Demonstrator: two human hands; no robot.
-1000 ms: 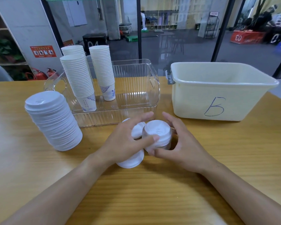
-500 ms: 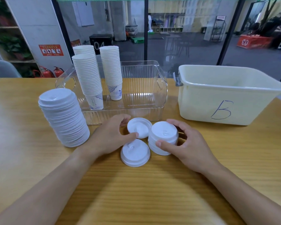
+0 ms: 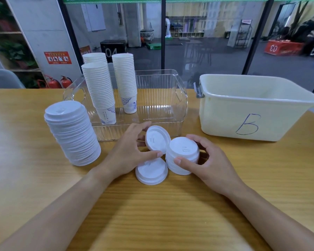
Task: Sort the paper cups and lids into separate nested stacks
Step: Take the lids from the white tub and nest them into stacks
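Most of the sorting looks done: three nested cup stacks [image 3: 98,91] stand in the clear bin [image 3: 178,105], and a tall lid stack [image 3: 72,134] sits left of it. In front of the bin, our left hand [image 3: 127,153] pinches a tilted lid [image 3: 157,139], our right hand [image 3: 207,160] grasps a short lid stack [image 3: 182,155], and one loose lid [image 3: 151,172] remains.

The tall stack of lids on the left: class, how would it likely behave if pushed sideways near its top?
The tall stack of lids already leans, so it would probably tip or shear apart. The lids look like thin, light plastic, so likely little resistance. Nested rims may hold some together.
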